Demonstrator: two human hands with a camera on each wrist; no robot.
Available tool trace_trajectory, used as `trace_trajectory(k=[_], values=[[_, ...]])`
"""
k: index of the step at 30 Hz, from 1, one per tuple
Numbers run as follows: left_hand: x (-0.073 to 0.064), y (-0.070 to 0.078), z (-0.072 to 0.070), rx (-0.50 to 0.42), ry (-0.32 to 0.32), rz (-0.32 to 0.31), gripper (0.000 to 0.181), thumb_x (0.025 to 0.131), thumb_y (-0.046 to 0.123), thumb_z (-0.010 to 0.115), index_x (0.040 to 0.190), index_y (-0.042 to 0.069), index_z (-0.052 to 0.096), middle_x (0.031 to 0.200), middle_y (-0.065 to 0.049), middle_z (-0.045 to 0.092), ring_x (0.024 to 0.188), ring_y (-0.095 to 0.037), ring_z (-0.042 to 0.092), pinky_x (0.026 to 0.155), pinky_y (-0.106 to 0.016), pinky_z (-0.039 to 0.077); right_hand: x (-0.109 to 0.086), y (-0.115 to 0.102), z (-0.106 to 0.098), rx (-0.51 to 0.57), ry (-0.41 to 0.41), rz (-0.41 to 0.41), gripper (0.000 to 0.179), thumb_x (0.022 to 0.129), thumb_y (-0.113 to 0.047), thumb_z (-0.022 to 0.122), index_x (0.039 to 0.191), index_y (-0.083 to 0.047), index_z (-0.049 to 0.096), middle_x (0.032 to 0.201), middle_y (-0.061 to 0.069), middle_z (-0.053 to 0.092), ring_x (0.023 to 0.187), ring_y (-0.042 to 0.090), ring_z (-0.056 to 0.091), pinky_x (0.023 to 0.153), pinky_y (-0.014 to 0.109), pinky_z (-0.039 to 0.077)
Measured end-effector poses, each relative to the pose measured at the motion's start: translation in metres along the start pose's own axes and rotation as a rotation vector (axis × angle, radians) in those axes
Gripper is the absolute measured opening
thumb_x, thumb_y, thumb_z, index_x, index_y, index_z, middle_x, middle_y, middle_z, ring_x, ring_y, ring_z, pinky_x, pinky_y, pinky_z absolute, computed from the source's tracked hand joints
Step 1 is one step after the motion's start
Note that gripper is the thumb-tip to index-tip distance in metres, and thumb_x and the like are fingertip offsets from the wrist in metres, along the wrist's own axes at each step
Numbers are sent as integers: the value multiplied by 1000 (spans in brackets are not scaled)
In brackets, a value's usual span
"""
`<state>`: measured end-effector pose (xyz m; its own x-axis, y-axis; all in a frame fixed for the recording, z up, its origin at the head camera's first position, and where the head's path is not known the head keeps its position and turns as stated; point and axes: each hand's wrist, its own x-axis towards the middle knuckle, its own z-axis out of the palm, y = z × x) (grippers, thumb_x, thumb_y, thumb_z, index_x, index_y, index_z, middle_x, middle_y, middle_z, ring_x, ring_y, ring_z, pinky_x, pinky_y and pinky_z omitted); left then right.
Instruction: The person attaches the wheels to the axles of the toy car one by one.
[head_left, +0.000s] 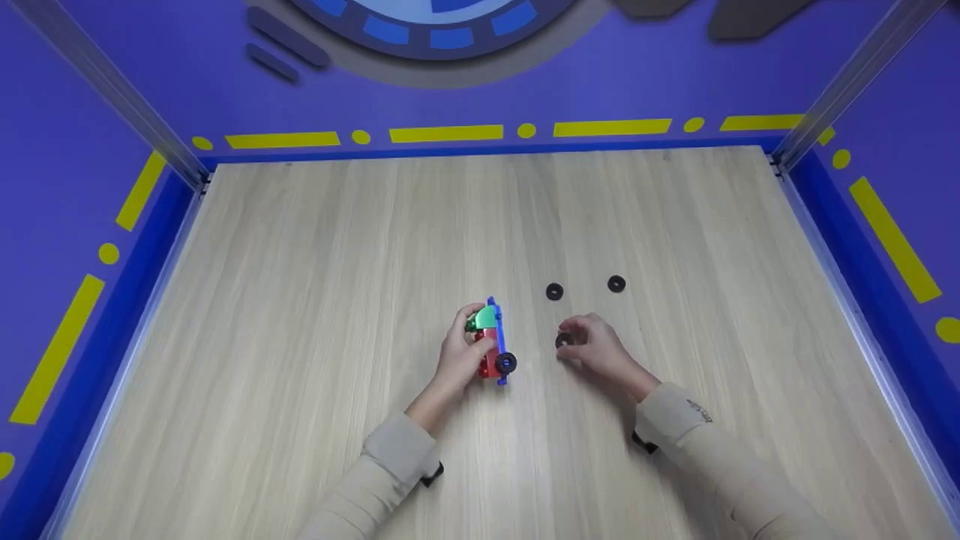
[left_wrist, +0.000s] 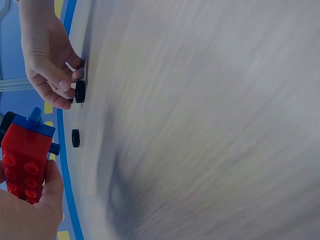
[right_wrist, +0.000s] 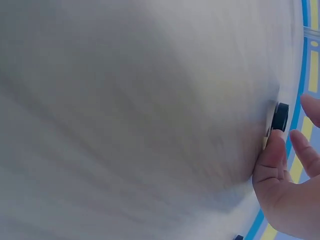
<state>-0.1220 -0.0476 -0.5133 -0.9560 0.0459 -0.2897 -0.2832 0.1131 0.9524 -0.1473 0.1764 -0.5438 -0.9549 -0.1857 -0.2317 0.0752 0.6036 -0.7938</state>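
My left hand (head_left: 457, 352) grips a toy car (head_left: 491, 345) of building bricks. It has a red body, a green curved piece, a blue base and a black wheel (head_left: 506, 363) on its near end. In the left wrist view, studs show on the red brick (left_wrist: 27, 155), and a bare blue peg (left_wrist: 34, 116) juts from the blue base. To the right, my right hand (head_left: 596, 346) has its thumb and fingers around a loose black wheel (head_left: 564, 341), low over the table. The palm side of the left hand is mostly hidden in the head view.
Two more black wheels lie farther back on the wooden table (head_left: 360, 262): one wheel (head_left: 554, 291) ahead of the hands, another wheel (head_left: 616, 283) to its right. Blue panels with yellow marks (head_left: 446, 133) border the table at the back and sides.
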Motion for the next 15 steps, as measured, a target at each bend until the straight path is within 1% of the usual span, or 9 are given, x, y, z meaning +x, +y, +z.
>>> trace_trajectory(k=[3, 8, 10, 13, 15], values=[[-1, 3, -1, -11, -10, -10, 58, 76, 2, 51, 130, 18, 37, 117, -18, 48, 87, -21, 54, 63, -27, 49, 1, 1, 1, -70, -11, -21, 36, 72, -8, 67, 106, -2, 58, 98, 12, 50, 88, 22, 49, 77, 33, 40], [-13, 20, -2, 9, -12, -9, 56, 77, 2, 50, 130, 14, 36, 117, -19, 47, 87, -20, 53, 62, -26, 49, 3, 1, 3, -173, -4, -93, 33, 70, -5, 67, 101, -3, 59, 95, 11, 50, 88, 23, 51, 78, 38, 42], [-18, 26, -1, 14, -11, -7, 55, 77, 2, 49, 130, 13, 35, 117, -19, 47, 87, -20, 53, 63, -26, 49, 3, 2, 3, -194, 3, -105, 31, 69, -4, 67, 99, -3, 59, 93, 10, 50, 87, 23, 52, 79, 38, 43], [-20, 29, -1, 13, -14, -9, 55, 78, 3, 48, 131, 13, 35, 118, -20, 46, 89, -21, 53, 64, -26, 49, 4, 2, 4, -211, 12, -118, 29, 69, -4, 67, 97, -3, 60, 91, 10, 51, 86, 23, 52, 79, 39, 43], [-20, 29, -1, 8, -17, -2, 55, 78, 3, 48, 130, 12, 34, 117, -20, 46, 88, -20, 54, 64, -27, 49, 4, 3, 4, -211, 10, -107, 28, 70, -5, 67, 97, -4, 61, 91, 9, 51, 86, 23, 52, 79, 38, 43]])
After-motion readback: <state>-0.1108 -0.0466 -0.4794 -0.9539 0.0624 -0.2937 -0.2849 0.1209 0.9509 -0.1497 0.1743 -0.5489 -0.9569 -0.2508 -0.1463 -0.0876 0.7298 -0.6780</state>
